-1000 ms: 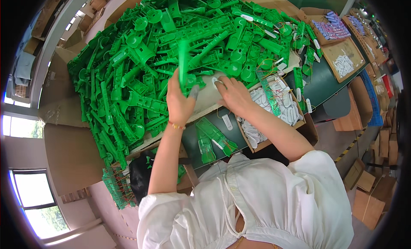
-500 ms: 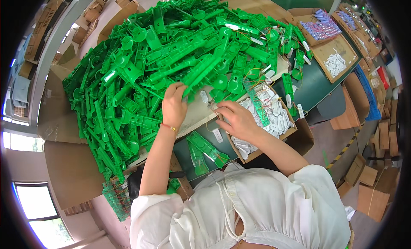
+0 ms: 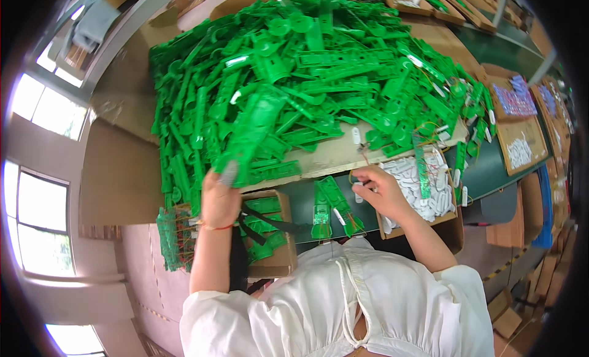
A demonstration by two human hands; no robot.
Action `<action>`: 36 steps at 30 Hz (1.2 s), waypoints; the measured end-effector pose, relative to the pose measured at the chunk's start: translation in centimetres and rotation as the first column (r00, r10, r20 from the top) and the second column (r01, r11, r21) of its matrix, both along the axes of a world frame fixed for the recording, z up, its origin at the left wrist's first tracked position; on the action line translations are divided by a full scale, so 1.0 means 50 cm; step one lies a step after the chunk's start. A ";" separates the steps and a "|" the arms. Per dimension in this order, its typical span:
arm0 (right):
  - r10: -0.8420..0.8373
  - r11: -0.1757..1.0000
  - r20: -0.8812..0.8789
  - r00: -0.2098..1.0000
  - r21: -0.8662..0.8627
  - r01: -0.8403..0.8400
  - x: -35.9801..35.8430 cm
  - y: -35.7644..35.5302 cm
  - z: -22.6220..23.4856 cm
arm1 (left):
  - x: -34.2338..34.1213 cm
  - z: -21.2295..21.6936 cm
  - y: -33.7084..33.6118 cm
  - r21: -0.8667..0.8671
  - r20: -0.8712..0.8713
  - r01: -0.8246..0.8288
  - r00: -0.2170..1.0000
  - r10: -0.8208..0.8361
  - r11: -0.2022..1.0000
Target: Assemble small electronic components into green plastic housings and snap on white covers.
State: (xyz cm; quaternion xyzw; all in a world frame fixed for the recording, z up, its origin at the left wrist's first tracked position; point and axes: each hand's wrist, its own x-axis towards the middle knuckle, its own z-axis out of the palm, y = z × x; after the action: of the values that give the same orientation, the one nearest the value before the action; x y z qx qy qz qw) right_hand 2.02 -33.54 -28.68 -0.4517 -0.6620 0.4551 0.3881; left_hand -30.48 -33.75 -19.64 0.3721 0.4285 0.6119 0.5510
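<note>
My left hand [image 3: 219, 200] grips a long green plastic piece [image 3: 248, 139] by its lower end, holding it over the near left edge of a big heap of green plastic pieces [image 3: 307, 68]. My right hand [image 3: 377, 188] pinches a small white part [image 3: 358, 184] with thin wires, at the near edge of a cardboard tray of white parts [image 3: 417, 185]. Two green pieces [image 3: 328, 203] lie on the dark green table between my hands.
A cardboard box [image 3: 270, 234] with green pieces sits under my left arm. Flat cardboard sheets [image 3: 123, 166] lie at the left. More cardboard trays [image 3: 521, 136] with small parts stand at the right along the green table [image 3: 485, 173]. Windows are at the far left.
My left hand has moved left and nearer, taking a long green piece with it. My right hand has drawn back from the heap to the tray of white parts.
</note>
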 end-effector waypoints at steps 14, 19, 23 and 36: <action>0.018 0.944 0.253 0.967 0.314 -0.100 -0.134 0.124 0.067 | -0.588 0.031 -0.523 0.296 0.087 -0.809 0.552 0.829 0.507; -0.386 0.619 0.470 0.793 0.770 -0.155 -0.266 0.366 0.142 | -0.511 -0.028 -0.477 0.222 0.180 -0.808 0.584 0.792 0.546; -0.596 0.568 0.609 0.523 0.780 -0.262 -0.287 0.485 0.111 | -0.373 -0.016 -0.383 0.102 0.218 -0.656 0.749 0.626 0.748; -0.089 0.982 -0.198 0.976 0.147 0.119 -0.318 0.124 0.151 | -0.170 -0.077 -0.261 -0.007 0.664 -0.105 0.743 0.083 0.994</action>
State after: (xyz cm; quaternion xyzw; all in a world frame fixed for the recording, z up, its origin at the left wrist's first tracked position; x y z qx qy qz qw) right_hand -13.89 -27.35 -21.15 -0.4080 -0.6312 0.4214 0.5075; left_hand -38.97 -46.82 -23.48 0.1168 0.2138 0.7375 0.6299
